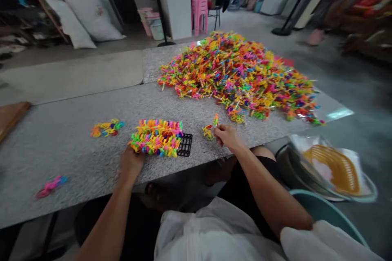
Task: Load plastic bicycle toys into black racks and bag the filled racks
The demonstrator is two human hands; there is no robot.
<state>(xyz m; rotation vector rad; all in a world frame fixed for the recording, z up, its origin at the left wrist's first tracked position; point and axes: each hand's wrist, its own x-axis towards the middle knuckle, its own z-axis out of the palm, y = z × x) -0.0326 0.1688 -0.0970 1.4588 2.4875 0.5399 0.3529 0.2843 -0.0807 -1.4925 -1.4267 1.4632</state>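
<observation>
A black plastic grid rack (pixel 185 145) lies on the grey speckled table, with rows of small bright plastic pieces (pixel 157 138) standing in it. Only its right end shows bare cells. My left hand (pixel 134 159) is closed on the rack's left end, its fingertips partly hidden by the pieces. To the right of the rack, my right hand (pixel 226 136) pinches a small orange and green plastic piece (pixel 216 120) upright. Just beside those fingers, a few yellow and red pieces (pixel 208 131) lie on the table. The exact shape of the pieces is too small to tell.
A large heap of multicoloured pieces (pixel 239 73) covers the table's far right. Smaller clusters lie at left: a yellow-blue one (pixel 108 127) and a pink-blue one (pixel 52 185). A brown board (pixel 12 116) sits at the left edge. Tubs with a yellow basket (pixel 333 167) stand right.
</observation>
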